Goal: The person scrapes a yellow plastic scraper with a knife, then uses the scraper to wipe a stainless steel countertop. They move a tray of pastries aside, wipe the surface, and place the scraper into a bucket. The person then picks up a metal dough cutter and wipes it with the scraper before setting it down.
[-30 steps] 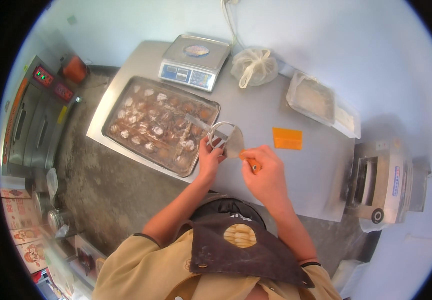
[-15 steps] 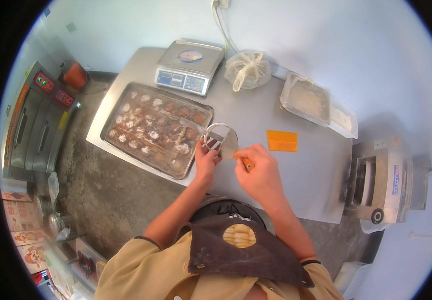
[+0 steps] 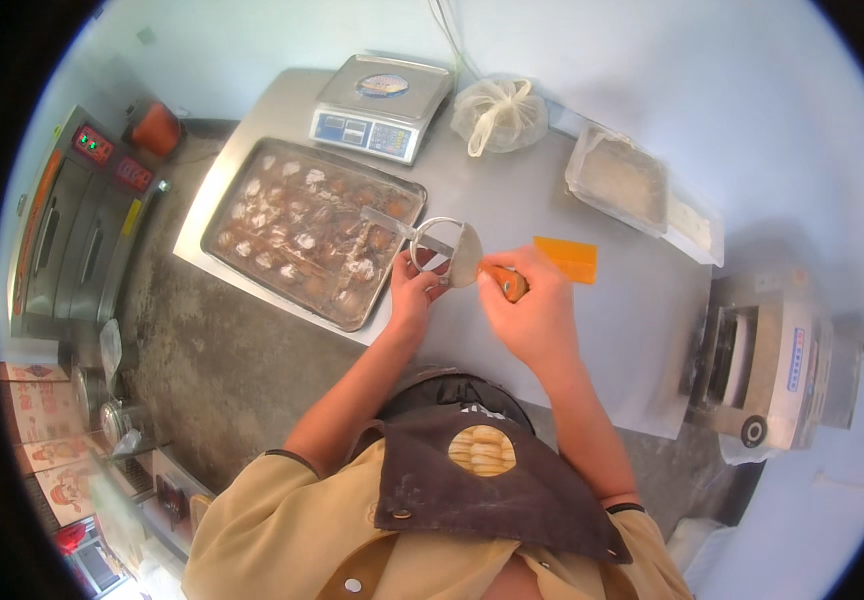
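My left hand [image 3: 418, 292] is closed on a metal ring tool [image 3: 415, 243] with a flat strip handle that reaches over the tray's right edge. Closed around a wooden handle, my right hand [image 3: 535, 305] holds a scraper [image 3: 466, 258] with a broad metal blade. The blade stands against the right side of the ring, or just over it; contact is unclear. Left of both hands lies a dark baking tray [image 3: 287, 235] with several round brown lumps, some dusted white. An orange plastic scraper [image 3: 574, 260] lies on the table just beyond my right hand.
A digital scale [image 3: 379, 105] stands behind the tray, beside a tied plastic bag [image 3: 499, 115]. Two tubs with pale powder [image 3: 620, 182] sit at the back right. A metal machine [image 3: 757, 360] borders the table's right end. At far left stands an oven [image 3: 77, 235].
My right hand and its scraper have shifted slightly right, so its wooden handle shows more. The strip handle now shows more clearly over the tray. The whole view has tilted a little.
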Motion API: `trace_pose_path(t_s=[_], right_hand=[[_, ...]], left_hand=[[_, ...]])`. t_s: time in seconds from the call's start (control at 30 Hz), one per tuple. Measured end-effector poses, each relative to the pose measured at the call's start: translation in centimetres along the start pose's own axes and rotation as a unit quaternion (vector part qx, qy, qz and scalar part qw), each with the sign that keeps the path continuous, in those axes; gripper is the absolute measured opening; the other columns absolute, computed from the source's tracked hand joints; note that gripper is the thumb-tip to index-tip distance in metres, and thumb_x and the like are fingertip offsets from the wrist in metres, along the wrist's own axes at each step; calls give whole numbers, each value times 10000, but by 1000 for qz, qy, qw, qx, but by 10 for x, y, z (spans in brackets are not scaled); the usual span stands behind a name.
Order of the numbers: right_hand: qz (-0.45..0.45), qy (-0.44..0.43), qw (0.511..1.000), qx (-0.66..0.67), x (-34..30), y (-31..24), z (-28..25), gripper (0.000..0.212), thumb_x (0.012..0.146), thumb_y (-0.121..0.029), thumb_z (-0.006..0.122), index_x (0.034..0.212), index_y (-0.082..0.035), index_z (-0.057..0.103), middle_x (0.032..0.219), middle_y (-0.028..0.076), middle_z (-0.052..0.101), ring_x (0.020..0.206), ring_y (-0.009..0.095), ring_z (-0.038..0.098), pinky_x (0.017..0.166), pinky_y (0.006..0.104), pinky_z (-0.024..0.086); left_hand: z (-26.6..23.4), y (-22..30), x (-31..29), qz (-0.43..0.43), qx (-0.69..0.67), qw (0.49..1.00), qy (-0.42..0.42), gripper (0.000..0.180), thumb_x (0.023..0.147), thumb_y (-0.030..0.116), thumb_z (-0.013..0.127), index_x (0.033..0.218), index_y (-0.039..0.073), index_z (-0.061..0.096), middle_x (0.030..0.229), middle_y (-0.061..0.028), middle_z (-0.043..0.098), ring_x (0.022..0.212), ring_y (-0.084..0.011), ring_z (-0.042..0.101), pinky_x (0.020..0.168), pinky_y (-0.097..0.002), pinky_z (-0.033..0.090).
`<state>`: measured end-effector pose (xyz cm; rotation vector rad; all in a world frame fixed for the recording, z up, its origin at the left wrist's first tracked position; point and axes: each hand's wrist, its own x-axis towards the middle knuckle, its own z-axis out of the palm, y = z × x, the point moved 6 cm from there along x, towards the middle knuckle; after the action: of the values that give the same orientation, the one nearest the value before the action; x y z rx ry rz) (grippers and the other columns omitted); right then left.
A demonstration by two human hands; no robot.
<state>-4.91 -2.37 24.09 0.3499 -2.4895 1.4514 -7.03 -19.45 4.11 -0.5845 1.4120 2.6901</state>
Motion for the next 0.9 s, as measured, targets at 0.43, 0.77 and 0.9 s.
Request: trace_pose_path(t_s=[0.43, 0.77, 0.9], right_hand=[[13, 89, 992, 93, 6, 30, 1, 241, 878, -102, 854, 1038, 13, 716, 981, 49, 647, 818, 148, 612, 738, 297, 507], [147, 97, 978, 109, 17, 82, 9, 180, 970, -169, 710, 1048, -8, 703, 941, 78, 701, 821, 178, 611, 730, 340, 497], [145, 139, 956, 212, 15, 48, -19, 177, 991, -180, 674, 986, -3, 681, 884, 55, 676, 810, 151, 592, 725, 322, 475]], left_hand=[[26, -5, -1, 22, -63, 997, -35, 571, 820, -93, 523, 1363, 49, 424, 1426, -168, 503, 1166, -256, 626, 985, -522, 580], [66, 20, -11, 33, -60, 994, -90, 593, 827, -40, 615, 1383, 29, 422, 1479, -136, 476, 1008, -166, 609, 937, -441, 580], [77, 38, -18, 57, -75, 985, -146, 526, 912, 188, 673, 1400, 115, 492, 1484, -87, 526, 966, -138, 574, 962, -453, 535]])
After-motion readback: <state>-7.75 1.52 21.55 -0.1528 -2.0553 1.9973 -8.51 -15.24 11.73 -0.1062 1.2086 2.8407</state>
